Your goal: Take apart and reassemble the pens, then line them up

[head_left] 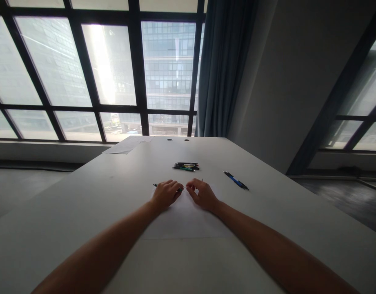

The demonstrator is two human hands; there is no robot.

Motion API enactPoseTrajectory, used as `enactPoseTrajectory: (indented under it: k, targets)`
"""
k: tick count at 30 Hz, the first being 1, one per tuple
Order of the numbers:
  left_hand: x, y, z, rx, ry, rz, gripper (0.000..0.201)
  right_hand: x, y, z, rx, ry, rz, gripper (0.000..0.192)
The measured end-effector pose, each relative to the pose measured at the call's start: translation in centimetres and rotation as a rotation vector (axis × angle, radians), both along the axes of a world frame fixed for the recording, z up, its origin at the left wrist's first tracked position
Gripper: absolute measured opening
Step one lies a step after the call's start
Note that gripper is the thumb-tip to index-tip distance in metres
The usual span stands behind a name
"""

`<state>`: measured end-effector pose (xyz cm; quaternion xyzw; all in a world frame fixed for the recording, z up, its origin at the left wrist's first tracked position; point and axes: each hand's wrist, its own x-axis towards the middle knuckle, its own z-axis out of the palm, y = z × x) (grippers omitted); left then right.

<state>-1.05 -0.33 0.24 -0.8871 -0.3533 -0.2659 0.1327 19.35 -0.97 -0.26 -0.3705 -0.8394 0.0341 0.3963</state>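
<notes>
Left hand had its fingers closed over a slim green-and-black plastic pen, held roughly crosswise, one end poking out left of the knuckles, the other at the fingertips. Right hand was curled, thumb and index finger brought close together, just beside the left fingertips; couldn't tell whether anything small was pinched there. A thin upright tip showed behind its knuckles, too small to identify. Both hands were over a white rectangular paper sheet, toward its far edge. Status, my read: one pen mid-handling, not put down, so that one looked unfinished. Beyond the sheet, midway between the surface's left and right edges, was a small heap of mostly black pens with green and yellow parts. Off toward the right edge, apart from the heap, lay blue-and-black pens, seemingly two side by side. Which group was done and which was left, couldn't tell. Loose white papers sat at the far left corner of the white smooth-topped table, well apart from the work.
</notes>
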Motion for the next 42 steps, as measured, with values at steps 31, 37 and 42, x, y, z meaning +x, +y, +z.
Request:
enactPoseTrajectory:
  k: [31,37,42]
  targets:
    - [0.3,-0.3,0.1,-0.111,0.009,0.143,0.021,3.1,3.8,-1.2,-0.045,-0.206,-0.539,0.009]
    - [0.3,-0.3,0.1,-0.117,0.02,0.158,0.022,3.1,3.6,-0.9,-0.081,-0.204,-0.528,0.009]
    - [0.3,-0.4,0.3,-0.121,0.031,0.163,0.023,3.1,3.6,-0.9,-0.072,-0.186,-0.505,0.007]
